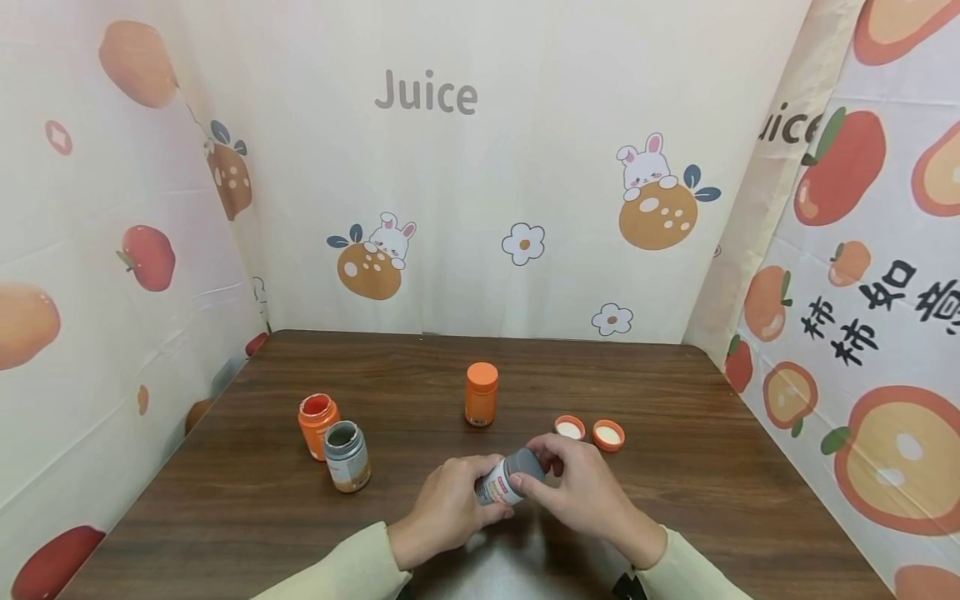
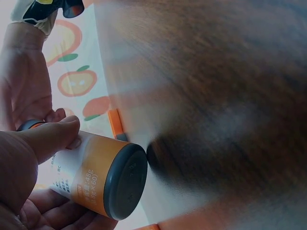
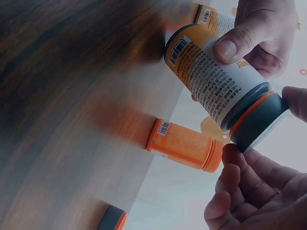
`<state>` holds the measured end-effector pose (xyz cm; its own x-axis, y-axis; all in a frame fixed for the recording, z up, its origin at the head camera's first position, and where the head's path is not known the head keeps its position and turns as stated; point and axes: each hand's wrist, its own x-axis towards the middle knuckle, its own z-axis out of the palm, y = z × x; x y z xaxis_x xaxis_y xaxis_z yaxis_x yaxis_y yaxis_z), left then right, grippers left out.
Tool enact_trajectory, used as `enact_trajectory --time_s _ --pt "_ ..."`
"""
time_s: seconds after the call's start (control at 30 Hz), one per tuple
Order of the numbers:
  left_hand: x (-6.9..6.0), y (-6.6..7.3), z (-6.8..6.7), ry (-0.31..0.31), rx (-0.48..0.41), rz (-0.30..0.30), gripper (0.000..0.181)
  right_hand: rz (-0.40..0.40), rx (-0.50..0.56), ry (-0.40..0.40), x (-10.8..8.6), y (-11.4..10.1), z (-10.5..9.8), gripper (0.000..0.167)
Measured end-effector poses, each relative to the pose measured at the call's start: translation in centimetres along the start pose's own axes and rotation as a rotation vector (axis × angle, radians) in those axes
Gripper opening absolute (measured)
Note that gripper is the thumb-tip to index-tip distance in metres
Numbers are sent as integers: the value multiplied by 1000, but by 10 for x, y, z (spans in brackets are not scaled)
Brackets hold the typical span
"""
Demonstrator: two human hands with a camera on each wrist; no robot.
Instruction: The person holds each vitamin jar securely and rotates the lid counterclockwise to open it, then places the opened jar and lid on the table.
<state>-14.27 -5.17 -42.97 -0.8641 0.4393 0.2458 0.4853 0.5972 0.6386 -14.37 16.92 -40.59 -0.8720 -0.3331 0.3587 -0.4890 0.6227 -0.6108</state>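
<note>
Held tilted above the table is a grey-and-white bottle [image 1: 497,487] with an orange-yellow lower label and a dark base [image 2: 127,182]. My left hand [image 1: 450,504] grips its body, the thumb [image 3: 230,48] lying along the label. At the bottle's other end, my right hand [image 1: 581,483] pinches the grey lid [image 3: 259,120] between thumb and fingertips. An orange ring [image 3: 250,115] shows between lid and bottle neck; whether the lid is loose cannot be told. Behind the hands stands an orange bottle [image 1: 481,396] with its lid on.
To the left, an open orange bottle [image 1: 318,427] and an open grey bottle [image 1: 347,456] stand close together. Two lids [image 1: 570,427] lie inside-up beyond my right hand. Printed curtains [image 1: 465,183] border the dark wooden table [image 1: 405,367] at the back and sides.
</note>
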Motion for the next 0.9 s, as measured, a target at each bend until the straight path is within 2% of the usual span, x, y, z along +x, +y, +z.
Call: enact_trajectory --time_s 0.43,0.77,0.9 --pt "0 1 -1 -5 -2 -2 43 -169 -12 -6 -1 2 -3 39" --pt "0 0 -1 -3 -1 5 42 -197 0 -25 -2 0 -4 54" --pt "0 0 -1 -5 -2 4 43 -241 19 -35 -2 0 -5 60"
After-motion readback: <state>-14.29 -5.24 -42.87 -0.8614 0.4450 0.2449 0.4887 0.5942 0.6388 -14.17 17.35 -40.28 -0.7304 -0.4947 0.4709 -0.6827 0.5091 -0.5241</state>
